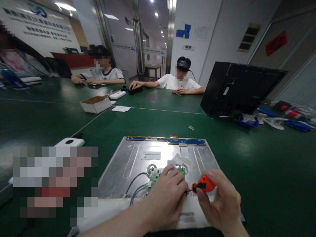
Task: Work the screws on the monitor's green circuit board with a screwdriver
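Note:
My right hand [219,200] grips the orange and black handle of a screwdriver [204,185], its dark shaft pointing left. My left hand [170,189] lies over a green circuit board [154,175] with its fingers curled and close together. Its fingertips are hidden, and the screwdriver's tip ends beside it, out of sight. The board sits on a silver metal display panel [118,171] that lies flat in front of me. Dark cables [135,182] run from the board's left side. A blue circuit strip [165,141] lines the panel's far edge.
Left of the panel is a white device [71,142]. Farther off stand an open carton [95,105] and a black monitor [239,89]. Two people [106,72] sit across the green table [160,123], one near a screwdriver [176,93]; another is partly visible at far left.

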Demonstrator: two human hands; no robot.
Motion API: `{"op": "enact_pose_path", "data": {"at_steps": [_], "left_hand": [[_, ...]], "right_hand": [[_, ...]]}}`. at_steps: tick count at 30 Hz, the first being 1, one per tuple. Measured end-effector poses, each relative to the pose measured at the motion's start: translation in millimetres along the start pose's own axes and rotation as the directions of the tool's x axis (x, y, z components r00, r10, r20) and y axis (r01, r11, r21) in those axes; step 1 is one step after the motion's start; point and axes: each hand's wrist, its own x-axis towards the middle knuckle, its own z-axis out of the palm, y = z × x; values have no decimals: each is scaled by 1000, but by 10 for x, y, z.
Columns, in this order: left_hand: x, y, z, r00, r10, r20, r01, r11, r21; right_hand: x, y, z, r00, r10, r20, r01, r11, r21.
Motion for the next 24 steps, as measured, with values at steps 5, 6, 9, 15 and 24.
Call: {"op": "enact_pose_path", "data": {"at_steps": [5, 6, 9, 15, 24], "left_hand": [[-7, 5, -2, 1000, 0, -19, 0, 1000, -10], [-8, 7, -4, 1000, 1, -19, -1, 1000, -14], [-10, 17, -14, 1000, -1, -23, 0, 1000, -26], [-9, 28, -26, 1000, -3, -17, 3, 999, -37], [-2, 9, -8, 1000, 0, -23, -1, 999, -32]], "right_hand": [[64, -4, 9, 999, -33, -2, 33, 999, -18], [56, 0, 7, 1000, -31, 2, 31, 999, -13], [-6, 9, -13, 1000, 13, 13, -13, 1000, 27], [-108, 8, -62, 991, 102, 87, -111, 989, 103], [102, -16, 15, 1000, -7, 0, 7, 1000, 14]]}}
